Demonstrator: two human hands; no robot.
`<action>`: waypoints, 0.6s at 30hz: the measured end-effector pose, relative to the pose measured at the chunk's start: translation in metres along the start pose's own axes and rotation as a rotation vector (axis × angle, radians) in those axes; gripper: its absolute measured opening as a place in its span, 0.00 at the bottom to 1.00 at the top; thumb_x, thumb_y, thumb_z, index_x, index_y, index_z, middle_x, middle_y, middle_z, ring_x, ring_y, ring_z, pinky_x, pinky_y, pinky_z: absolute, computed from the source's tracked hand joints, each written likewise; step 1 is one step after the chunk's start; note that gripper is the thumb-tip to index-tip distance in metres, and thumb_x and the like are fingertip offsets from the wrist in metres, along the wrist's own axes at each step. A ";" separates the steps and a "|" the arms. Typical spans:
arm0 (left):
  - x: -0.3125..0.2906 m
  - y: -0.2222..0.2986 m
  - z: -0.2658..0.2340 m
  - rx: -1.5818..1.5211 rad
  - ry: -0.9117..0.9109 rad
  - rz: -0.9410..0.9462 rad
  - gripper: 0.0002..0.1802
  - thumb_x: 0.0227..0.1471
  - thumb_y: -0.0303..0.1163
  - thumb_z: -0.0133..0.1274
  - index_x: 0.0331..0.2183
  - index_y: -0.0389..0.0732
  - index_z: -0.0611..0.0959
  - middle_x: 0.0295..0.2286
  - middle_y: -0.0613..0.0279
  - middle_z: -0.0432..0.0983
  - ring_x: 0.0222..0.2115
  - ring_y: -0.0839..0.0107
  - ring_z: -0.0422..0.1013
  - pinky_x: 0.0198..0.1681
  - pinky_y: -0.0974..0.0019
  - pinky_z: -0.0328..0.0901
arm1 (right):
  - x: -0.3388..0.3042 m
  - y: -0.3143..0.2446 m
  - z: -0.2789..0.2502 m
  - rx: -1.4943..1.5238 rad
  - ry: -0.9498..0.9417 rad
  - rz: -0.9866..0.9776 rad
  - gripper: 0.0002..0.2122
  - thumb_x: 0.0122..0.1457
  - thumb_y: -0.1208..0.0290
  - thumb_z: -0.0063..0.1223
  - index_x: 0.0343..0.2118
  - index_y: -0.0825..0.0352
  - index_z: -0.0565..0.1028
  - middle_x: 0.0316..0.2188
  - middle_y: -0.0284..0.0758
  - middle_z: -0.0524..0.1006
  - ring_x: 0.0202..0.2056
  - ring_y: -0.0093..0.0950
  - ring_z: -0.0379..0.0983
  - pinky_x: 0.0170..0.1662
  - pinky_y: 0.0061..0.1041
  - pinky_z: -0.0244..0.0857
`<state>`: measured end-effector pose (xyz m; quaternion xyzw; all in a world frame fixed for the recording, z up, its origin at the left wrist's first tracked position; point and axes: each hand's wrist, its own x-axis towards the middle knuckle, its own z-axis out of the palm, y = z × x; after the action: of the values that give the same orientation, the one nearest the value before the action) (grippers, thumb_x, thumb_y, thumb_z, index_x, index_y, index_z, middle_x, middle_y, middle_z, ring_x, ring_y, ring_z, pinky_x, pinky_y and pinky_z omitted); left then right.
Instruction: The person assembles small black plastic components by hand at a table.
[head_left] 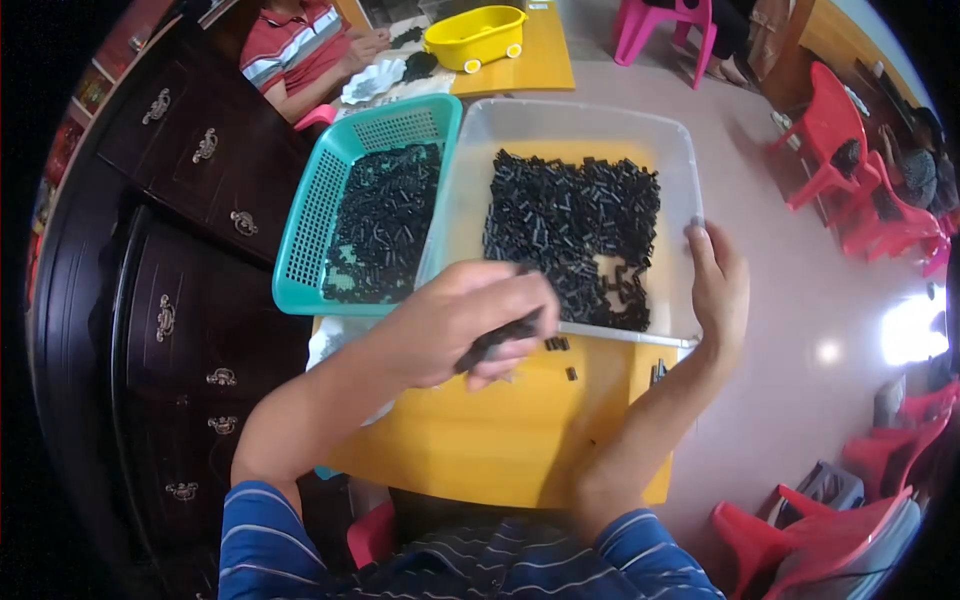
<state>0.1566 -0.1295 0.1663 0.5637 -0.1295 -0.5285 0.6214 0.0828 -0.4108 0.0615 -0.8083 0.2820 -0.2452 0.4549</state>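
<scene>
My left hand (pixel 490 325) is closed, slightly blurred, around a dark elongated object (pixel 497 342) whose kind I cannot make out. It hovers over the near left corner of a translucent plastic tub (pixel 690 160). Many small black plastic pieces (pixel 570 205) lie heaped inside the tub. On the tub's right wall rests my right hand (pixel 720 285), its fingers gripping around the rim. To the left stands a teal perforated basket (pixel 300 240), holding more small black pieces (pixel 385 215). A few loose black pieces (pixel 571 374) lie on the yellow table in front of the tub.
The yellow table (pixel 480 440) extends toward me. A dark wooden cabinet (pixel 190 260) lines the left side. At the far end are a yellow wheeled toy tub (pixel 475 35) and a seated person's hands (pixel 365 48). Red plastic chairs (pixel 825 130) stand along the right.
</scene>
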 end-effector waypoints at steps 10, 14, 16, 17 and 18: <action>-0.028 -0.143 -0.021 0.347 0.373 0.070 0.16 0.65 0.36 0.47 0.30 0.35 0.80 0.20 0.68 0.70 0.18 0.81 0.65 0.22 0.72 0.63 | 0.000 0.000 0.005 -0.034 0.040 -0.018 0.19 0.65 0.59 0.49 0.48 0.71 0.78 0.36 0.48 0.81 0.39 0.36 0.79 0.46 0.33 0.69; -0.009 -0.175 -0.017 0.761 0.447 0.343 0.10 0.60 0.30 0.52 0.29 0.34 0.79 0.21 0.59 0.75 0.20 0.70 0.73 0.25 0.64 0.66 | 0.012 0.018 0.000 0.043 -0.021 -0.030 0.21 0.67 0.58 0.50 0.51 0.74 0.77 0.36 0.34 0.80 0.40 0.23 0.73 0.48 0.24 0.64; 0.001 -0.185 -0.015 1.012 0.469 0.575 0.03 0.53 0.27 0.58 0.30 0.39 0.80 0.24 0.53 0.76 0.24 0.59 0.75 0.28 0.61 0.68 | 0.008 0.007 0.000 0.015 -0.052 -0.006 0.21 0.68 0.58 0.49 0.51 0.74 0.76 0.37 0.33 0.80 0.40 0.23 0.72 0.49 0.24 0.64; 0.001 -0.190 -0.012 1.007 0.467 0.563 0.03 0.53 0.27 0.58 0.30 0.39 0.80 0.24 0.53 0.76 0.24 0.59 0.75 0.28 0.61 0.68 | 0.008 0.008 0.002 0.017 -0.042 -0.006 0.21 0.68 0.58 0.49 0.51 0.74 0.76 0.38 0.33 0.80 0.41 0.23 0.72 0.49 0.24 0.64; 0.002 -0.194 -0.010 1.177 0.431 0.606 0.04 0.51 0.28 0.60 0.30 0.40 0.80 0.24 0.56 0.76 0.24 0.59 0.75 0.28 0.60 0.69 | 0.008 0.008 0.002 0.019 -0.027 -0.010 0.21 0.68 0.59 0.49 0.50 0.74 0.76 0.38 0.33 0.80 0.41 0.23 0.73 0.49 0.24 0.64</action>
<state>0.0658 -0.0874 -0.0005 0.8382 -0.4200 -0.0502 0.3442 0.0883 -0.4181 0.0548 -0.8087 0.2695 -0.2393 0.4648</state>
